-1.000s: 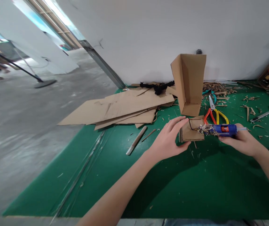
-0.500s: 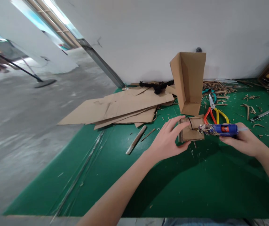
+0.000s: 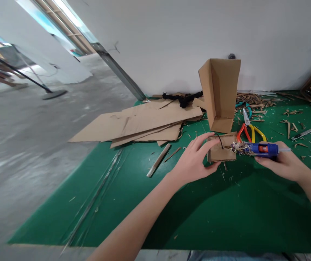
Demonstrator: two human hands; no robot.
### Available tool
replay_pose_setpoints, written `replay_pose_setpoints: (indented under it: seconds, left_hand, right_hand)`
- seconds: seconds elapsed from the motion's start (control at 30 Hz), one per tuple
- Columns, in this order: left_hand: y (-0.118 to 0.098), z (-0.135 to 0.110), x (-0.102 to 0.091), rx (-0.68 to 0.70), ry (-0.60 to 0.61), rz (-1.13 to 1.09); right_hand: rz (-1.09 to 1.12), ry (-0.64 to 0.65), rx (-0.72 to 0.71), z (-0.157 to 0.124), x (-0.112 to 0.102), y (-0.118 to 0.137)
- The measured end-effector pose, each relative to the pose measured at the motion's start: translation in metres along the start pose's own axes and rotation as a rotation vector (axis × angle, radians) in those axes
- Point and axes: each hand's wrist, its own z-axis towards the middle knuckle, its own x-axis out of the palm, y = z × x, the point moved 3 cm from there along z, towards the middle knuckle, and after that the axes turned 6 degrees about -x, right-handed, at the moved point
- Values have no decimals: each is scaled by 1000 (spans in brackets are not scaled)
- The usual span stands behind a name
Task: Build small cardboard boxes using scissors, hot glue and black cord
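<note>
My left hand (image 3: 199, 156) grips the left side of a small cardboard box (image 3: 222, 155), thumb and fingers on its edges. A thin black cord (image 3: 219, 139) curves over the top of that box. In my right hand (image 3: 286, 161) is a blue glue gun (image 3: 265, 149), a clear glue stick poking from its back end. Its nozzle, crusted with stringy residue, points left at the box top by the cord's end; I cannot tell whether it touches. A thin rod (image 3: 225, 166) sticks out below the box's near side.
An open tall cardboard box (image 3: 223, 94) stands behind. Scissors (image 3: 249, 127) with orange and yellow handles, a utility knife (image 3: 303, 133) and cardboard scraps (image 3: 256, 99) lie right. Cardboard sheets (image 3: 144, 123) and a pale strip (image 3: 158, 160) lie left on the green table (image 3: 112, 210).
The whole view has shifted slightly. The glue gun and both hands hold nearly the same places against the small box.
</note>
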Motion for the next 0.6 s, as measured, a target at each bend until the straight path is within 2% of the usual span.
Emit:
replay_pose_setpoints:
  seconds: [0.6]
  left_hand:
    - [-1,-1,0,18,46,18]
  right_hand:
    - [6,95,-60,3,5,5]
